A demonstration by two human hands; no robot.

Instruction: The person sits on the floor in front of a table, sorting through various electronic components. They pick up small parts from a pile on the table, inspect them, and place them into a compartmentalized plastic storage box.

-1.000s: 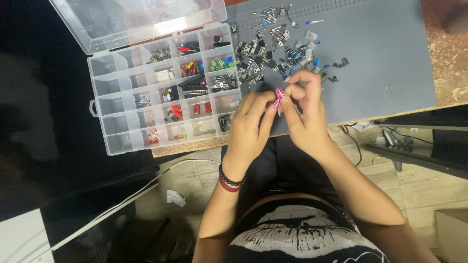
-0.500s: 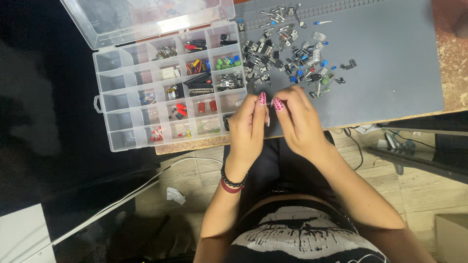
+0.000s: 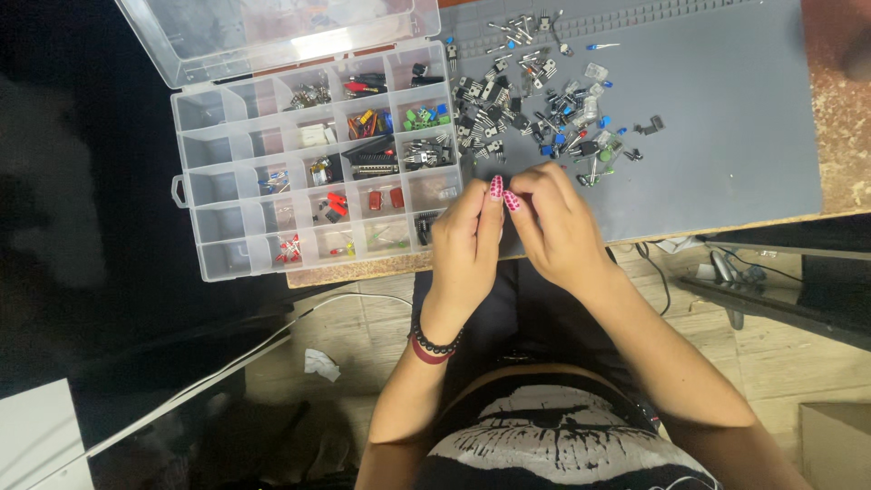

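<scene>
I see my two hands meeting at the near edge of the bench, fingertips pressed together over the grey mat [image 3: 726, 136]. The left hand [image 3: 464, 240] and the right hand [image 3: 553, 227] are both curled, thumbs and forefingers closed toward each other; whatever small part sits between them is hidden, so I cannot tell what they pinch, only that the fingers are closed and touching.

A second ago both hands were further out on the mat, right at the near fringe of the loose pile of electronic components [image 3: 535, 100], with fingertips up against the parts. Now they have drawn back toward my body and closer to the clear compartment organiser [image 3: 218, 181], which lies open at the left end of the bench with its lid [image 3: 272, 32] folded back at the far side. I judge that a piece has been lifted out of the pile and is being handled between the fingertips, beside the organiser's near right corner.

The pile itself lies toward the far edge of the mat, apart from both hands.
</scene>
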